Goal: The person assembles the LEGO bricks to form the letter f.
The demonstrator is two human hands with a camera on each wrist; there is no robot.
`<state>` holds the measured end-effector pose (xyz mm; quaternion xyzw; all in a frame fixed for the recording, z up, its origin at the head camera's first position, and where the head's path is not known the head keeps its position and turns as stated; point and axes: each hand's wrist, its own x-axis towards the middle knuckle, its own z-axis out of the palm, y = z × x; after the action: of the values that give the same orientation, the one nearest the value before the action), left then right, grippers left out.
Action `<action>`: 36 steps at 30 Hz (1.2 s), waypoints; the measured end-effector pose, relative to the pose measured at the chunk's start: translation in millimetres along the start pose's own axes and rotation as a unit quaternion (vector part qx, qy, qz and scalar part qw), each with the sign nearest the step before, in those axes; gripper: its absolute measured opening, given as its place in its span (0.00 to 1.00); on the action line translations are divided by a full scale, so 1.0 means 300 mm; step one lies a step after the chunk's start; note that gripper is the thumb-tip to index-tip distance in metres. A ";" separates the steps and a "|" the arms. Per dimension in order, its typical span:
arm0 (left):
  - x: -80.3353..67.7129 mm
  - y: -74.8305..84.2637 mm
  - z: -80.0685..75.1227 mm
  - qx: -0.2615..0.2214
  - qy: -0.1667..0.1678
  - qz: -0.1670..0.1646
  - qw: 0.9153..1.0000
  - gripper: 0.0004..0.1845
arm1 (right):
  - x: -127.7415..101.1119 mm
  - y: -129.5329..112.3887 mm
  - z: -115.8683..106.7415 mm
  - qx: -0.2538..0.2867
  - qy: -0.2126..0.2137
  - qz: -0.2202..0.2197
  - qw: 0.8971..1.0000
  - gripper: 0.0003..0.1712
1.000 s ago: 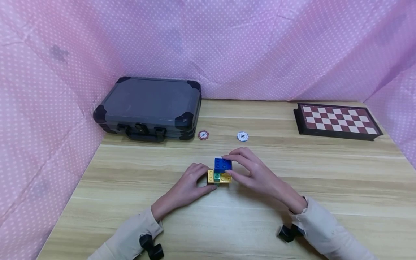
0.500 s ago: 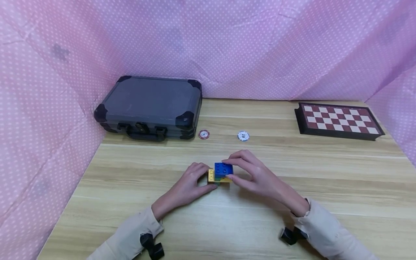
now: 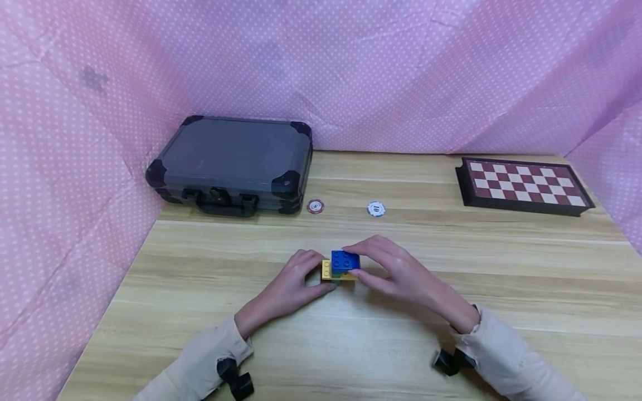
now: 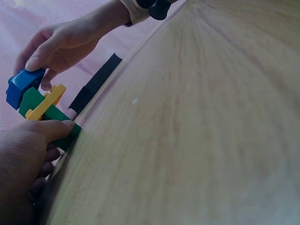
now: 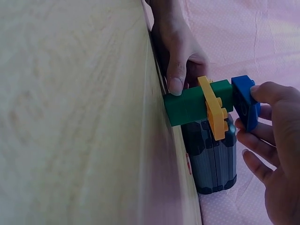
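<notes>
A small stack of toy building bricks stands on the table between both hands. Its base is a green brick point(image 5: 185, 107), with a yellow brick point(image 3: 326, 269) lying crosswise over it and more green above that. My left hand point(image 3: 290, 284) holds the base, with its thumb pressed on the green side in both wrist views. My right hand point(image 3: 393, 267) pinches a blue brick point(image 3: 341, 260) between thumb and fingers. In the right wrist view the blue brick point(image 5: 245, 101) sits tilted at the top of the upper green part; whether it is fastened there I cannot tell.
A grey hard case point(image 3: 230, 153) with black corners lies at the back left. A red-rimmed chip point(image 3: 315, 206) and a white chip point(image 3: 376, 209) lie beyond the hands. At the back right is a checkered board point(image 3: 524, 184). A pink dotted cloth point(image 3: 381, 78) hangs behind the table.
My right hand has brought the blue brick slightly toward me, over the upper green part, which it now mostly covers from above. My left hand has stayed on the base.
</notes>
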<state>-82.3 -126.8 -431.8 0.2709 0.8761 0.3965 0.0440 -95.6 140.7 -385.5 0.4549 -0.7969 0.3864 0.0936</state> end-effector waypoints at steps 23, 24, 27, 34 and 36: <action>0.000 0.007 -0.005 0.003 -0.002 -0.003 1.000 0.20 | 0.028 0.002 -0.004 -0.111 0.006 -0.110 0.988 0.24; 0.000 0.007 -0.004 0.003 -0.001 -0.003 1.000 0.20 | 0.029 0.002 -0.005 -0.115 0.002 -0.111 0.987 0.24; -0.001 0.004 -0.002 0.003 -0.001 0.000 1.000 0.19 | 0.031 -0.002 -0.008 -0.127 -0.009 -0.108 0.986 0.24; 0.001 0.001 -0.001 -0.001 -0.002 0.004 1.000 0.20 | 0.038 -0.013 -0.018 -0.148 -0.035 -0.102 0.983 0.22; 0.001 0.000 -0.001 -0.001 -0.002 0.004 1.000 0.20 | 0.039 -0.015 -0.020 -0.151 -0.039 -0.100 0.983 0.22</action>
<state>-82.8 -126.8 -431.4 0.2752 0.8743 0.3972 0.0446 -99.9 136.2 -373.2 0.5273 -0.7998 0.2322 0.1683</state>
